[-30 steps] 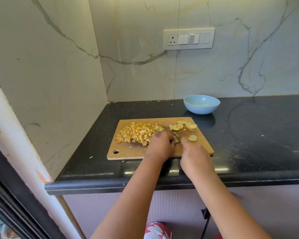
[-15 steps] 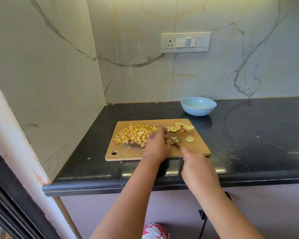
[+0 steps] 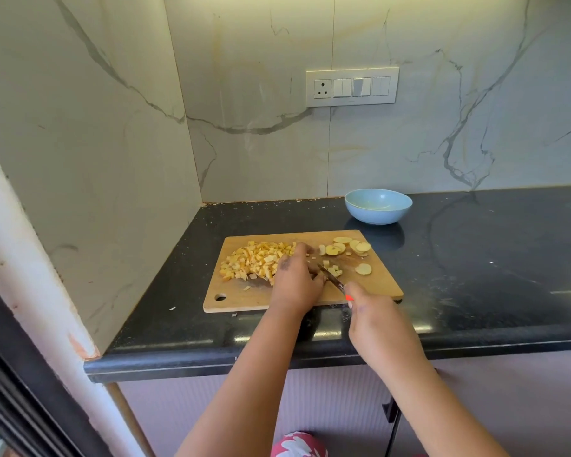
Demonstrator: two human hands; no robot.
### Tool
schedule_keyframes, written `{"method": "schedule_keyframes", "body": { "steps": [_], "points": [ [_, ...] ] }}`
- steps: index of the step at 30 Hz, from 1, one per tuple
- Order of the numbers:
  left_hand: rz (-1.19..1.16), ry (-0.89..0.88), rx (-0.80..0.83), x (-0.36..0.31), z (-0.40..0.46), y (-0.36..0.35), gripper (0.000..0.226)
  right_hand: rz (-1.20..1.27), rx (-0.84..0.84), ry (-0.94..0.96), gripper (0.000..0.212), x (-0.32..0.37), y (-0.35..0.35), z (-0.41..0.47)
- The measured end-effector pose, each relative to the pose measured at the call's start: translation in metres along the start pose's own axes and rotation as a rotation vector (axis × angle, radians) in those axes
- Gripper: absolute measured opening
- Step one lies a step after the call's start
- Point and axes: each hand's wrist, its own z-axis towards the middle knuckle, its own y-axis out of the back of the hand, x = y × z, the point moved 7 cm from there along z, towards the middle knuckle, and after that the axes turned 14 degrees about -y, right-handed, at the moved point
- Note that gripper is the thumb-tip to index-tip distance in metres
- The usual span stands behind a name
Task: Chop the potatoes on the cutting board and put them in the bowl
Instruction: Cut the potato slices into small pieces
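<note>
Now, right hand (image 3: 374, 316) wrapped in a tight grip around the knife (image 3: 331, 278), blade angled over cut potato bits (image 3: 333, 270) on the cutting board (image 3: 381, 285). Left hand (image 3: 295, 282) curled, fingertips pressing beside the diced pile (image 3: 254, 263). Slices (image 3: 351, 248) toward the far right corner. Bowl (image 3: 378, 206) behind on the counter (image 3: 491, 258).

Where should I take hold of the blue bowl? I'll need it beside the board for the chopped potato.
Grip the blue bowl at its near rim, coming from the front, thumb inside. It stands upright, open and apparently empty, just behind the cutting board.
</note>
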Motion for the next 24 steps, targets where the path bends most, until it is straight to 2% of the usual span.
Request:
{"method": "schedule_keyframes", "body": {
  "steps": [4,6,9,13,17,20,22,24],
  "points": [
    [-0.002,0.009,-0.003,-0.001,0.000,0.000,0.042,-0.107,0.035,-0.023,0.034,0.011,-0.002,0.007],
    [0.005,0.014,0.003,-0.003,-0.001,0.001,0.042,-0.098,0.069,-0.061,0.030,0.012,-0.002,0.015],
    [0.001,0.019,0.004,-0.005,-0.003,0.003,0.041,0.022,0.203,-0.158,0.017,0.000,0.003,0.025],
    [0.019,0.012,0.017,-0.009,-0.005,0.004,0.040,0.096,0.348,-0.223,0.011,-0.035,0.024,0.024],
    [0.113,0.004,-0.032,-0.012,-0.004,0.009,0.034,0.422,0.553,-0.325,0.010,-0.065,0.040,0.029],
    [0.152,-0.001,-0.077,-0.014,-0.003,0.014,0.033,0.552,0.436,-0.248,0.010,-0.063,0.040,0.053],
    [0.198,-0.018,-0.074,-0.017,-0.004,0.016,0.038,0.691,0.244,-0.218,0.010,-0.056,0.030,0.068],
    [0.292,-0.131,-0.024,-0.025,-0.002,0.013,0.043,0.809,0.023,-0.232,0.014,-0.056,0.018,0.077]
  ]
}}
